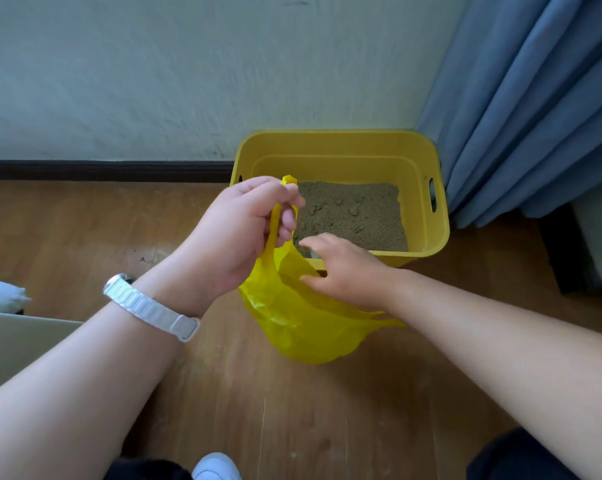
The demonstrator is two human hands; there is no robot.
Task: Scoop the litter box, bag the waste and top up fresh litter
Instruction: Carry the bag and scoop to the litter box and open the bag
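**A:** Which step is this?

**B:** Bagging, by the look of it, or getting ready for it. The person's left hand (237, 233) is closed round one handle (275, 223) of the yellow bag (303, 327) and holds it up at the near left corner of the box (438, 233). The bag hangs from that grip, in front of the box and above the floor (292, 410).

**A:** And the right hand (344, 271)?

**B:** It sits at the bag's mouth with its fingers spread and relaxed. The thumb lies on the film, and nothing is clasped that the view shows. The other handle (386, 322) trails loose under that wrist.

**A:** Has the box been scooped?

**B:** Probably not all of it. The litter (361, 230) is low in the box and a few clumps (353, 210) lie on top. No scoop is plainly visible. Something pale shows between the bag and the box's front wall, but it is too hidden to name.

**A:** Is there anything in the bag?

**B:** That cannot be told, because its inside is out of sight.

**A:** So what does the next move call for?

**B:** Most likely the right hand has to spread the mouth wide, or catch the loose handle. The left hand would keep its side high, so the opening stays close to the box rim and waste drops in rather than onto the floor.
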